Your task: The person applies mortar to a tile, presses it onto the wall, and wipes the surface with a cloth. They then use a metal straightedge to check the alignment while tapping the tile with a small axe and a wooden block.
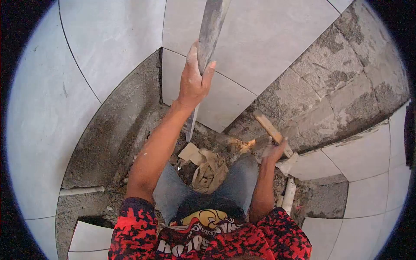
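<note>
My left hand [195,84] is raised in front of me, its fingers wrapped round a long grey straightedge [211,32]. The bar stands steeply against the large pale wall tiles [264,39], and its lower end [190,132] tapers down near the rubble floor. Lower on the right, my right hand [274,151] is closed on a short wooden piece [266,125], slightly smeared by motion. That wood slants up and left in front of bare, rough wall. Crumpled brown paper [210,173] lies between my knees.
Bare cement wall [329,82] with patchy mortar runs to the upper right. More tiles [364,156] line the right wall. A white pipe [82,190] juts out at the left, another pipe [289,195] at the right. Loose tiles [91,238] stand at the lower left.
</note>
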Action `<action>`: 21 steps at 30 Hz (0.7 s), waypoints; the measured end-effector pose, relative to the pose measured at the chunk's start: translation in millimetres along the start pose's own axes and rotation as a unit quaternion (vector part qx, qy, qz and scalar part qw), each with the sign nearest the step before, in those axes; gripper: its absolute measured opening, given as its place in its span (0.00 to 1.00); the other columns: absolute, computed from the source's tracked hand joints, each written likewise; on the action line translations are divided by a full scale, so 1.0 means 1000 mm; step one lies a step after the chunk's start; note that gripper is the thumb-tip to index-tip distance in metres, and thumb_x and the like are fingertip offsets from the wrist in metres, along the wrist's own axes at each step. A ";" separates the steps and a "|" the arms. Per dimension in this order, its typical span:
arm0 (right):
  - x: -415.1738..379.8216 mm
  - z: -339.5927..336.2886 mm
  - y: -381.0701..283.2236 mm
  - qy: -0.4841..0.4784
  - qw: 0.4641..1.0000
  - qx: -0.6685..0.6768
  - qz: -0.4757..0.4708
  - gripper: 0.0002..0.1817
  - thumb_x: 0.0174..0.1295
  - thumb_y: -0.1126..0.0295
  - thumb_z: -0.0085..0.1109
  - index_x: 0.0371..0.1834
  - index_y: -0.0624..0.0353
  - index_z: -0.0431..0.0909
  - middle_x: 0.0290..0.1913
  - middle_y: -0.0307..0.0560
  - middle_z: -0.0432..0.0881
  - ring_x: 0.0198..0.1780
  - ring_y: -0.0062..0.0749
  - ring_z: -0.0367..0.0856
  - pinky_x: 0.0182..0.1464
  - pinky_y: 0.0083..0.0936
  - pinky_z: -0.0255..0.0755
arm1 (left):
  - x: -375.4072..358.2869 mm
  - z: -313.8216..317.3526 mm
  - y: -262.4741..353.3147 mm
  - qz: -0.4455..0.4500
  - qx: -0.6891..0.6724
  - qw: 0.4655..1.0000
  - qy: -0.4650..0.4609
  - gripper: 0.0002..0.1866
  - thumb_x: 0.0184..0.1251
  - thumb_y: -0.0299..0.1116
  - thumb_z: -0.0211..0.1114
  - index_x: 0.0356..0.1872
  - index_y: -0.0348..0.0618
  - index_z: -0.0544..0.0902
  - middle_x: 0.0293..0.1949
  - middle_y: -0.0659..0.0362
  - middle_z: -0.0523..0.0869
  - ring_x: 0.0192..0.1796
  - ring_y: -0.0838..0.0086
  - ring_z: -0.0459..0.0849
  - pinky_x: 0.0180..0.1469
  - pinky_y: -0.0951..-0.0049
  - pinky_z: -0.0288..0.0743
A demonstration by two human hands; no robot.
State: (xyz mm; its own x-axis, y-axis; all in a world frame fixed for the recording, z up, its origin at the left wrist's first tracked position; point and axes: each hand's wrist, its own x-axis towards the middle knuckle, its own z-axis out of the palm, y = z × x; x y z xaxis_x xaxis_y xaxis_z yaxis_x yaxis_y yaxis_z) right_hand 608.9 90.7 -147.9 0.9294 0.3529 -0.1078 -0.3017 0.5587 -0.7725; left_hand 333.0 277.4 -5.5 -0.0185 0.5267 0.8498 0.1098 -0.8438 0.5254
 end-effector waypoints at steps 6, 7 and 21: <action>-0.010 0.016 0.011 0.085 0.994 -0.050 0.051 0.26 0.62 0.56 0.54 0.56 0.63 0.65 0.50 0.48 0.71 0.48 0.39 0.73 0.48 0.33 0.75 | -0.003 0.011 -0.005 -0.023 0.003 1.000 -0.011 0.33 0.67 0.40 0.54 0.63 0.26 0.54 0.60 0.35 0.63 0.62 0.47 0.66 0.62 0.59 0.61; 0.003 -0.006 0.017 0.016 0.996 -0.086 -0.005 0.27 0.61 0.56 0.56 0.56 0.64 0.64 0.49 0.48 0.71 0.48 0.40 0.72 0.49 0.33 0.75 | -0.004 0.012 -0.003 -0.025 0.003 1.000 -0.015 0.33 0.67 0.40 0.54 0.63 0.26 0.54 0.60 0.35 0.63 0.62 0.47 0.66 0.62 0.59 0.61; -0.015 -0.012 0.016 0.018 0.990 -0.131 0.056 0.27 0.60 0.51 0.55 0.53 0.62 0.70 0.48 0.49 0.72 0.45 0.38 0.73 0.46 0.31 0.72 | 0.005 0.019 -0.002 0.024 0.032 0.999 0.007 0.33 0.67 0.39 0.55 0.64 0.26 0.53 0.59 0.36 0.65 0.61 0.49 0.67 0.62 0.61 0.62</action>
State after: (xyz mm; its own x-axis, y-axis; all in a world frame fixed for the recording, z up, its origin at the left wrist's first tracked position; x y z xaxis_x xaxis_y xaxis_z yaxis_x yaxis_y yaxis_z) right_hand 592.3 85.3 -166.0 0.9015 0.3719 -0.2215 -0.3431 0.3019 -0.8894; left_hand 351.5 283.6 -3.3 -0.0260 0.4830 0.8752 0.1751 -0.8598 0.4797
